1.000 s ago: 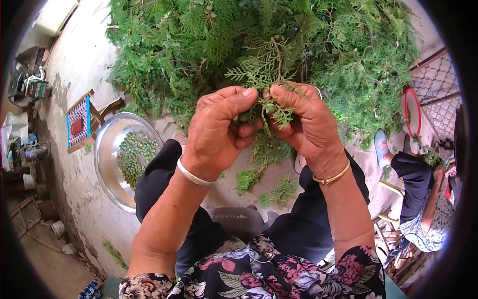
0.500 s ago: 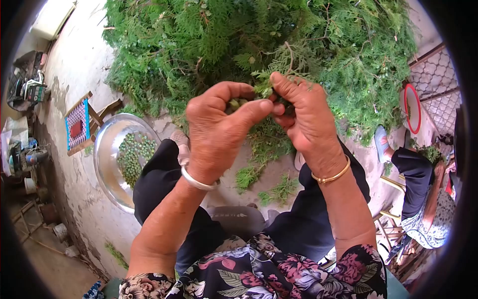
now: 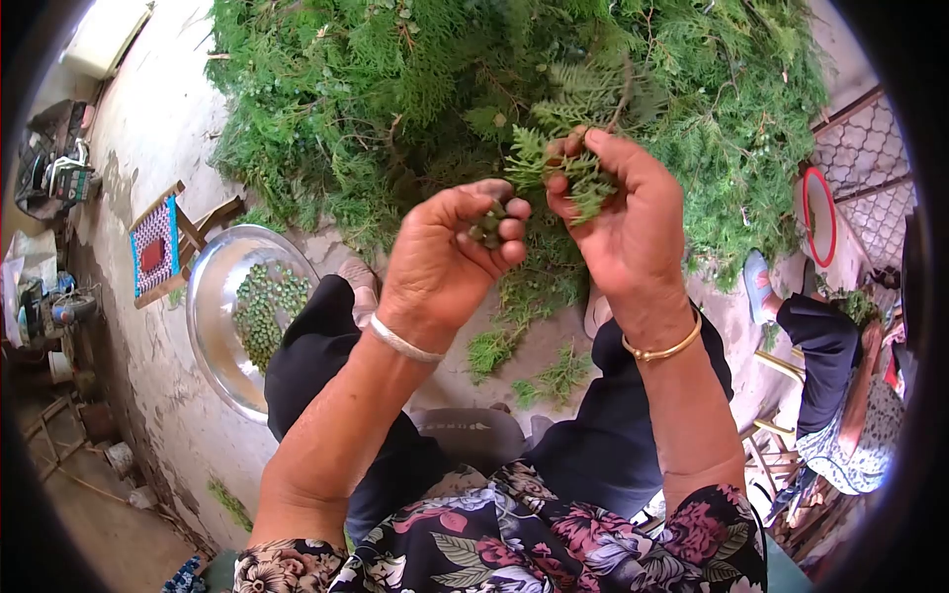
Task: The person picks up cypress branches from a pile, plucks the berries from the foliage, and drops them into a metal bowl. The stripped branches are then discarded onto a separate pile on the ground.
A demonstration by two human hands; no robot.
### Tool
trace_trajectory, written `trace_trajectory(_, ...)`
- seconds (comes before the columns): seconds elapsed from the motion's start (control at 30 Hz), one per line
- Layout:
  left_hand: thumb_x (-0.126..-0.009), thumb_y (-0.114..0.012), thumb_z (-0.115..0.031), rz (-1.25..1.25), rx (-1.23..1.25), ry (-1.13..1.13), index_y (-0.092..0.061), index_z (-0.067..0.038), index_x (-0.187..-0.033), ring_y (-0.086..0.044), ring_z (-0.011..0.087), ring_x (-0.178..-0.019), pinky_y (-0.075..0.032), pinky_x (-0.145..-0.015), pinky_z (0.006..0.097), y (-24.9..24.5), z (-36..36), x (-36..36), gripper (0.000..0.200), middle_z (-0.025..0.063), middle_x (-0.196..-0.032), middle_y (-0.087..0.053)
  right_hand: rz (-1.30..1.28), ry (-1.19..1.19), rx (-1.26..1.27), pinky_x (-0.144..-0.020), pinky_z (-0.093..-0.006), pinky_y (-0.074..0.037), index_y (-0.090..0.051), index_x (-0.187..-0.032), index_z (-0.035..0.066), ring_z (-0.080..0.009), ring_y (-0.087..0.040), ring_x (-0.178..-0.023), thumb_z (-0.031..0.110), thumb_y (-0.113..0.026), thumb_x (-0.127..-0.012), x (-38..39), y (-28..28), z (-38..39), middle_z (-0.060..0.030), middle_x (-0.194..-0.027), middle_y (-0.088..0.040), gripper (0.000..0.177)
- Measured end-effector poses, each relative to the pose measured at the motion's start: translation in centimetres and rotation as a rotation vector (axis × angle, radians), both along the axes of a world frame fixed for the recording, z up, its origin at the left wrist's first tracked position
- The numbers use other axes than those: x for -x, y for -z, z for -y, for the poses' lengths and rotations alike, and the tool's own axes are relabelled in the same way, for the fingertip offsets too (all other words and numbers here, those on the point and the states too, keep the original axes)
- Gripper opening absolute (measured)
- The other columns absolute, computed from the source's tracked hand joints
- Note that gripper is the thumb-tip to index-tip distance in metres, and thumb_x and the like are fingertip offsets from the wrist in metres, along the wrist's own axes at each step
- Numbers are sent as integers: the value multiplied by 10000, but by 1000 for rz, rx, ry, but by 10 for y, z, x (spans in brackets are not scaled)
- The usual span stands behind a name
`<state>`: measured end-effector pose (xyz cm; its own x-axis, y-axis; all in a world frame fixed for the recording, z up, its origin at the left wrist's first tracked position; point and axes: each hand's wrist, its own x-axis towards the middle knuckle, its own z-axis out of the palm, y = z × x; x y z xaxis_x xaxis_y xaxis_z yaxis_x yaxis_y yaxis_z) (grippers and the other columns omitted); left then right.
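Note:
My left hand [image 3: 440,252] is curled around several small green cones [image 3: 487,227], which show between its fingers and palm. Beside it, my right hand [image 3: 633,212] pinches a leafy evergreen sprig [image 3: 585,183] between thumb and fingers; its stem points up and away from me. The hands are a little apart, in front of a large heap of cut evergreen branches [image 3: 395,89]. To my left, a shiny metal basin [image 3: 219,259] holds many loose green cones [image 3: 267,311].
A small stool with a woven seat [image 3: 155,249] stands beyond the basin. Loose sprigs [image 3: 556,381] lie on the floor between my feet. Another person [image 3: 840,395] sits at the right, near a red-rimmed container [image 3: 819,214]. Assorted equipment [image 3: 64,183] lines the left side.
My hands have drawn apart. The left has turned palm up, showing the cones in it; the right has moved slightly right with the sprig.

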<state>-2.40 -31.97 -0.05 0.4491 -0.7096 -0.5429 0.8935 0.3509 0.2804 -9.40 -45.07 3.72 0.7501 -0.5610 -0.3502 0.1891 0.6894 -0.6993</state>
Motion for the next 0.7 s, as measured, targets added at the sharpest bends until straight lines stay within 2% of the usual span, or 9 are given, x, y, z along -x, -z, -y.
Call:
trace_trajectory(0.03, -821, -523, -81, 11, -14, 31, -574, 12, -926, -579, 194, -675, -499, -557, 321, 5, 1, 3, 149, 108, -810, -616, -13, -28, 142, -471, -231, -438, -614, -933, -12, -117, -557, -570, 110, -585, -839, 4, -4, -6, -75, -778, -630, 157)
trace_trajectory(0.13, -824, -540, -123, -62, 140, 77, -598, -26, -981, -569, 211, -728, -485, -612, 297, 13, 2, 10, 193, 89, -838, -615, 3, -128, 221, -472, -231, -441, -616, -907, -13, -105, -560, -580, 132, -571, -857, 5, 1, -13, -51, -767, -628, 161)
trace_trajectory(0.2, -826, -547, -134, -10, 67, 69, -604, -58, -988, -568, 210, -711, -463, -567, 287, 10, 3, 16, 187, 58, -834, -618, -2, -133, 185, -470, -231, -435, -621, -896, -6, -102, -562, -586, 142, -566, -865, 6, 2, -14, -47, -760, -628, 161)
trace_trajectory(0.27, -838, -535, -146, 33, 72, 96, -607, -78, -983, -566, 193, -697, -436, -537, 276, 10, 2, 17, 175, 49, -822, -618, -50, -251, 155, -554, -257, -480, -618, -944, -10, -152, -592, -656, 179, -514, -909, 9, 6, -9, -80, -783, -634, 219)
trace_trajectory(0.4, -839, -548, -154, 123, -19, 104, -606, -86, -983, -564, 176, -683, -426, -531, 273, 11, 3, 18, 170, 45, -825, -619, -29, -184, 159, -517, -260, -467, -621, -955, -14, -149, -588, -634, 182, -513, -909, 7, 12, -9, -73, -752, -630, 228)
trace_trajectory(0.5, -830, -560, -147, 134, -28, 57, -605, -65, -970, -558, 151, -663, -416, -516, 268, 13, 2, 18, 168, 45, -834, -626, -56, -244, 41, -550, -268, -493, -619, -966, -21, -150, -598, -648, 161, -517, -894, 6, 13, -1, -76, -757, -632, 221)
trace_trajectory(0.57, -859, -563, -148, 299, -70, 66, -613, -31, -966, -574, 140, -664, -431, -523, 258, 13, 0, 13, 166, 51, -833, -634, 33, -284, -144, -533, -234, -471, -629, -891, -27, -117, -579, -607, 105, -546, -855, 4, 12, 2, -50, -768, -632, 160)
trace_trajectory(0.67, -901, -549, -165, 365, -139, -8, -620, -2, -968, -592, 130, -666, -464, -545, 250, -3, 2, 9, 190, 54, -822, -638, -1, -264, -177, -582, -265, -490, -623, -886, -33, -156, -592, -624, 69, -534, -836, 4, 5, -2, -70, -769, -637, 145)
trace_trajectory(0.7, -902, -578, -167, 410, -154, 37, -631, 11, -952, -601, 126, -653, -489, -561, 242, -7, -2, 4, 192, 54, -810, -634, -1, -267, -179, -582, -265, -490, -623, -886, -33, -156, -592, -624, 69, -534, -836, 6, 10, -4, -70, -769, -637, 145)
